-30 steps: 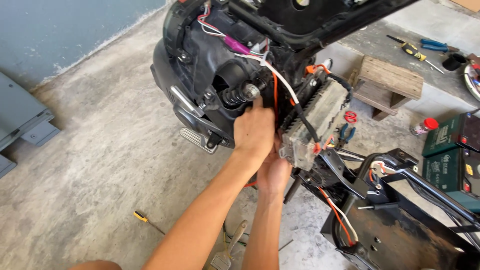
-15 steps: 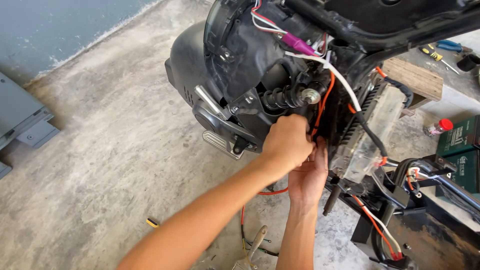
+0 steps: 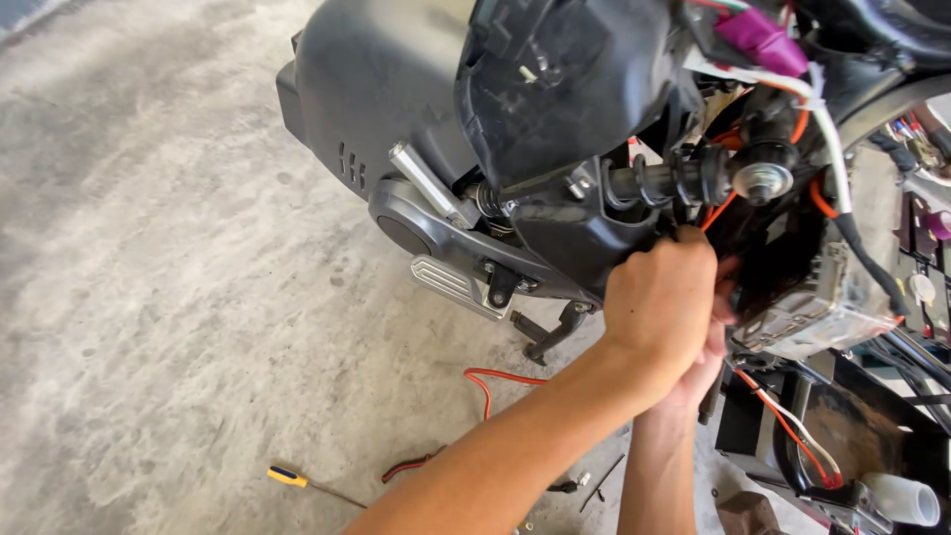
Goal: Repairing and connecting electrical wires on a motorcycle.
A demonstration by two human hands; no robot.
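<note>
Moved: both hands sit higher and further right in the view than half a second ago, and the scooter now fills the upper frame, seen from closer.
Left hand (image 3: 662,302): curled into a loose fist, knuckles toward the camera, pressed against the dark frame just below the spring; fingertips are tucked out of sight, so what they pinch cannot be told.
Right hand (image 3: 705,365): directly behind and under the left, mostly hidden by it; only a strip of palm and finger edge shows, and its grip cannot be told.
Scooter (image 3: 396,89): stripped of panels, black body at top, grey engine cover low on the left.
Spring (image 3: 659,178): black coil lying level just above the left hand, ending in a silver bolt head.
Orange wire (image 3: 718,208): runs down beside the spring to the fingers of the left hand.
Controller (image 3: 822,312): silver finned box, just right of both hands.
Red wire (image 3: 485,386): looped on the concrete floor under the left forearm.
Screwdriver (image 3: 297,481): yellow and blue handle, lying on the floor, well apart from the hands.
</note>
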